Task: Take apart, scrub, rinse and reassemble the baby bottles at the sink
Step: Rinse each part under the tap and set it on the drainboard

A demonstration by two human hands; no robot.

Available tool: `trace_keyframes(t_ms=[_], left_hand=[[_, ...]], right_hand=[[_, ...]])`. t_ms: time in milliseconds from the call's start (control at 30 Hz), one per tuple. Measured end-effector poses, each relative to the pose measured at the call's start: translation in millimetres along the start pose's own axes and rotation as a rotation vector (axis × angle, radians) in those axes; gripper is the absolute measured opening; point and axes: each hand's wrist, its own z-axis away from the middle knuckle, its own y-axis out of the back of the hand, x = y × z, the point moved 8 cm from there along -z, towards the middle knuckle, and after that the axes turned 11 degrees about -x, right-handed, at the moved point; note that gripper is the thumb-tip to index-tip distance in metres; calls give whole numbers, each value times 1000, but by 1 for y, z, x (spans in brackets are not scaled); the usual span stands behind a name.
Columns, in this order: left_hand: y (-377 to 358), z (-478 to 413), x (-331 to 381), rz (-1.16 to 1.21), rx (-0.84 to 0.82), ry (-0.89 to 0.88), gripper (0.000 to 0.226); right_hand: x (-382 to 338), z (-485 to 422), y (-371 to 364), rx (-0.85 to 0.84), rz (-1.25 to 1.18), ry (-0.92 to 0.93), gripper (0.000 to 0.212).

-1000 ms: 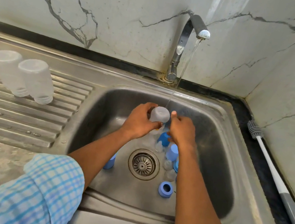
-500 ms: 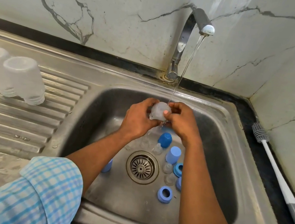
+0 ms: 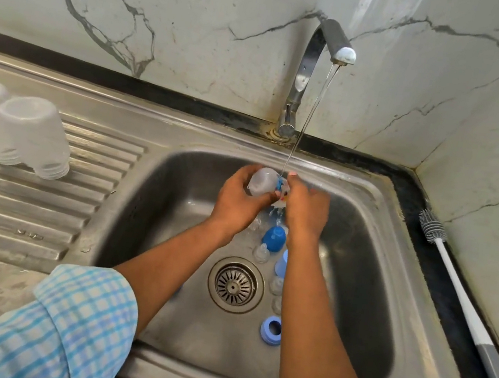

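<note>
Clear cap (image 3: 261,183) now tipped sideways under tap (image 3: 318,54), left hand (image 3: 235,206) fingers curled round it, right hand (image 3: 305,213) pinching its rim

Home kitchen: steel sink (image 3: 379,218) with drainboard (image 3: 37,211), tap (image 3: 313,66), marble-tiled wall (image 3: 173,8).

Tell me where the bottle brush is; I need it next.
Head view: the bottle brush lies on the dark counter right of the sink, bristles toward the back.
</note>
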Motion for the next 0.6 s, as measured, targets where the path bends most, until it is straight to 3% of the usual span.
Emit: trace_keyframes(t_ms=[67,133,333,467,533,600], left_hand=[[-8,3,-11,173,18,110,45],[-14,7,-15,237,31,162,42],[-2,3,1,-166,38,10,49],[-3,-1,2,-274,-42,-11,43],[-6,-1,-1,-83,-124,61,26],[-18,4,-11,329,-250,246,28]], right_hand=[[23,6,-21,-190,-143,-254,47],[27,11,-36,-305,-243,-339,40],[32,3,-50,-337,-306,-282,39],[35,-3,-46,-306,-383,-248,34],[27,-7,-45,-315,-408,-158,28],[18,-9,-43,-319,-435,-75,33]])
